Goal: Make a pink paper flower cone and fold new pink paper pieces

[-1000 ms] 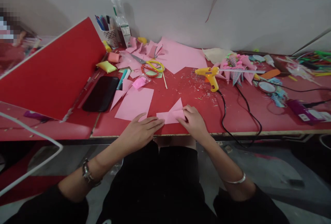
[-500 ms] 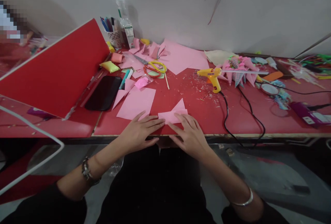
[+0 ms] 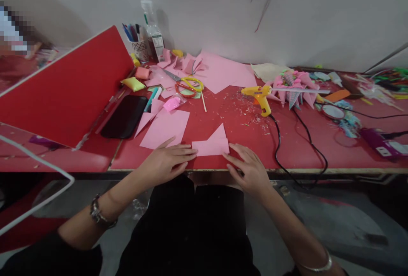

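A folded piece of pink paper (image 3: 211,146) lies flat near the table's front edge, with a pointed flap sticking up at its far side. My left hand (image 3: 165,160) rests with fingers stretched out, its fingertips at the paper's left end. At the right end, the spread fingers of my right hand (image 3: 248,166) touch the paper's edge and lower corner. Just beyond my left hand lies a larger pink sheet (image 3: 165,129), partly under its fingers.
A black phone (image 3: 124,116) and a slanted red board (image 3: 70,89) are at left. Behind lie scissors (image 3: 191,85) and pink scraps. A yellow glue gun (image 3: 259,97), its black cord (image 3: 277,140) and a pink paper craft (image 3: 295,87) are at right.
My right hand has slid right, off the top of the folded paper to its right end, uncovering it. My left hand has moved slightly left and its thumb has drawn in closer to the fingers.
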The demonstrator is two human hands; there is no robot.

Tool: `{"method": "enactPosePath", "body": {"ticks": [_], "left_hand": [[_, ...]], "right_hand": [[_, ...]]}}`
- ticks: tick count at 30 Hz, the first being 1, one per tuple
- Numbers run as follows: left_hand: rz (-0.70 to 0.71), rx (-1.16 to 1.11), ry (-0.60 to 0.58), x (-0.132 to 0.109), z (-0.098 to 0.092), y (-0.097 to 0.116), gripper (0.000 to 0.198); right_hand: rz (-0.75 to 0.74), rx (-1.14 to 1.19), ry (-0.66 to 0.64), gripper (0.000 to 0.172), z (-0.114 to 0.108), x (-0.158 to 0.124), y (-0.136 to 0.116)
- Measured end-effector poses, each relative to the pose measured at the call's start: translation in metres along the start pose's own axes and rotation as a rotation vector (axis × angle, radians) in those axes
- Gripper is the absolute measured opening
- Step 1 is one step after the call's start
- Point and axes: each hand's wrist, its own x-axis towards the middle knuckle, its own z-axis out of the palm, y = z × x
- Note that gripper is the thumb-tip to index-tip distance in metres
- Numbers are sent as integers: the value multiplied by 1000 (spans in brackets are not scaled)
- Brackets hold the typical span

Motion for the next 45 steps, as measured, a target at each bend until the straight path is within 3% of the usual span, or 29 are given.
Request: {"method": "enactPosePath", "body": {"ticks": [8, 13, 15, 17, 19, 22, 28, 31, 34, 40, 45], "left_hand": [[29, 27, 24, -1, 4, -6, 31], [44, 14, 29, 2, -1, -6, 29], [75, 17, 16, 3, -2, -7, 29], [96, 12, 2, 3, -3, -8, 31], [103, -22, -20, 2, -4, -8, 32], [60, -127, -41, 2, -8, -5, 30], [-80, -265, 97, 12, -22, 7, 32], [-58, -194, 200, 22, -21, 9, 30], [-32, -74, 245, 33, -13, 11, 26], [-62, 113, 35, 48, 5, 16, 26], [-74, 134, 30, 56, 9, 12, 37]], "right_hand": [[15, -1, 2, 31, -9, -2, 7], [157, 117, 65, 28, -22, 17, 14], [151, 219, 100, 28, -22, 29, 13], [66, 290, 20, 33, -19, 42, 9], [-22, 314, -147, 43, -14, 52, 4], [-71, 285, -342, 41, -12, 65, -2], [-89, 299, -471, 26, -24, 79, 0], [-108, 287, -424, 22, -32, 84, 2], [-100, 276, -297, 26, -32, 88, 6], [11, 503, -172, 32, -12, 90, 21], [233, 662, -92, 25, -1, 92, 36]]}}
